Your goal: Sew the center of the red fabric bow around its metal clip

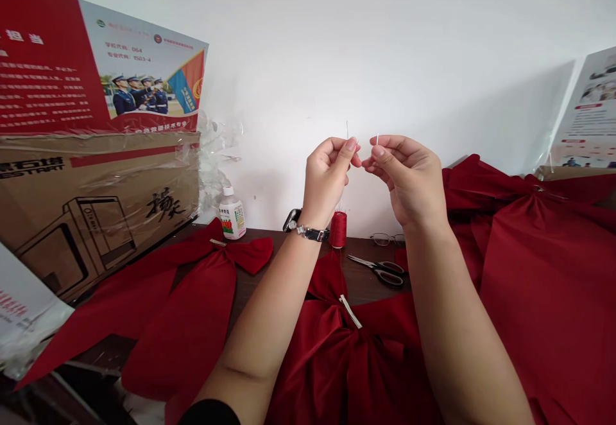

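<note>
Left hand and right hand close together mid-frame, fingertips pinching needle and thread end (both very fine); 3 red fabric bows already formed around tabletop; red thread spool, scissors idle.

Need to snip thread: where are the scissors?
Head view: the scissors lie on the wooden table between left forearm and right forearm, below the glasses, right of the red thread spool.

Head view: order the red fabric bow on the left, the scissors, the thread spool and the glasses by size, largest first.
Red fabric bow
Scissors
Red thread spool and glasses look alike, so neither is ranked.
</note>
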`<state>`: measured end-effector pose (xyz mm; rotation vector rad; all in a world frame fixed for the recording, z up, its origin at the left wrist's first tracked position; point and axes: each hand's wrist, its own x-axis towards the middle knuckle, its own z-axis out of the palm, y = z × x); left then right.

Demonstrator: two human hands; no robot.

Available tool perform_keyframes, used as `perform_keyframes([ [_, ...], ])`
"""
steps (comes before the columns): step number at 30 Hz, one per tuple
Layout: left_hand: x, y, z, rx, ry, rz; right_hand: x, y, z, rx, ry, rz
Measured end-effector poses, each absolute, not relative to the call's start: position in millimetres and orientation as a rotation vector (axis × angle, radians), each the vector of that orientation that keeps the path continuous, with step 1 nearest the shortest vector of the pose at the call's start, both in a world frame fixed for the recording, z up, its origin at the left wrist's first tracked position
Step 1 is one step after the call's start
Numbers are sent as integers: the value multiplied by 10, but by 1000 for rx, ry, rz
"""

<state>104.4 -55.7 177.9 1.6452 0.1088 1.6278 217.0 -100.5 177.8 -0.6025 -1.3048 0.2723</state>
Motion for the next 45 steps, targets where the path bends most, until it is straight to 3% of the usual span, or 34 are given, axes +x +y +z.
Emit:
perform_keyframes([
  [45,978,-604,1803,1844,186,1905,2023,-1054,1744,-573,-1288,295],
])
